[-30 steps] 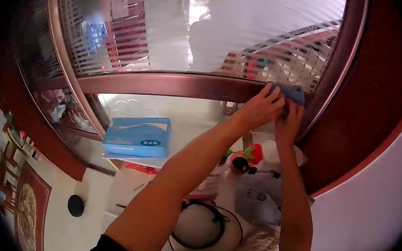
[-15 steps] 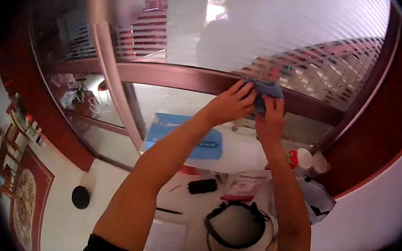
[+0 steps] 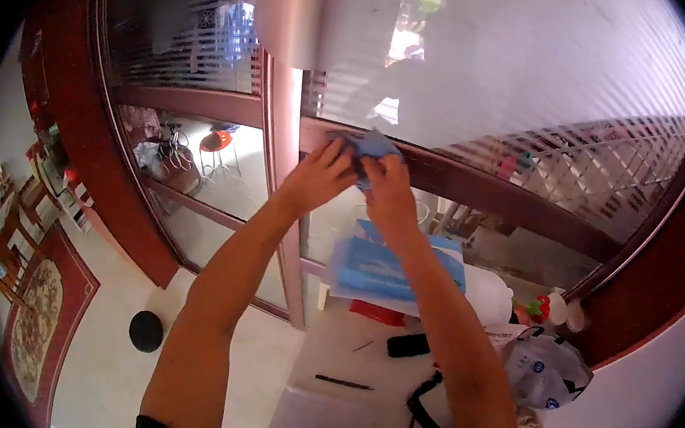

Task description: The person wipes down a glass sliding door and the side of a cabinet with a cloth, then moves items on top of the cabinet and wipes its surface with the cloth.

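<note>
A crumpled blue cloth (image 3: 379,145) is pressed against the brown crossbar (image 3: 475,182) of a glass door, close to the upright post (image 3: 287,152). On the cloth's left side, my left hand (image 3: 321,178) grips it with bent fingers. My right hand (image 3: 390,195) holds its right side, fingers curled into the fabric. Both arms reach forward over a white table (image 3: 317,411). Part of the cloth is hidden under the fingers.
Below the hands, the table bears a blue-and-white package (image 3: 394,271), a black case (image 3: 408,345), a black pen (image 3: 344,383), a black-banded visor (image 3: 426,409) and a grey bag (image 3: 549,369). A round black object (image 3: 146,331) lies on the floor at left.
Both hands have slid the cloth leftward along the crossbar, toward the upright post. The view has turned left, showing more of the left glass panel.
</note>
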